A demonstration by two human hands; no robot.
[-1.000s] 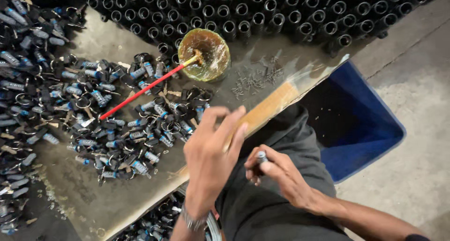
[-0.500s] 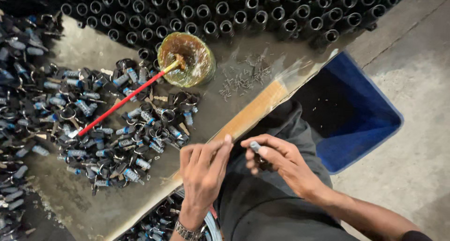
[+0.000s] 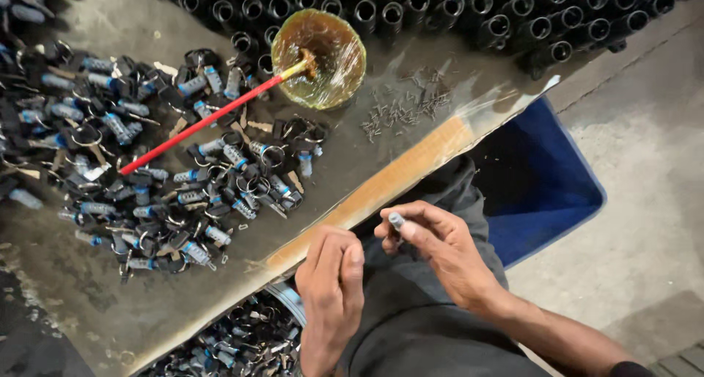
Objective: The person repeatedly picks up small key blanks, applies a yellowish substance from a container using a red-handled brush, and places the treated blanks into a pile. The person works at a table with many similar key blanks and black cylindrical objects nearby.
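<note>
Left hand [image 3: 331, 289] drawn back; held part [image 3: 396, 219] mostly hidden.

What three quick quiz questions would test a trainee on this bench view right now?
1. True or false: the right hand pinches a small grey cylindrical part at its fingertips.
2. The red-handled brush rests with its head in: A) the blue bin, B) the yellowish glue bowl, C) the pile of small pins.
3. Fill in: the left hand is curled beside the right one, over the person's dark ____.

Key: 1 true; 2 B; 3 lap (trousers). Whether the left hand holds anything cannot be told.
</note>
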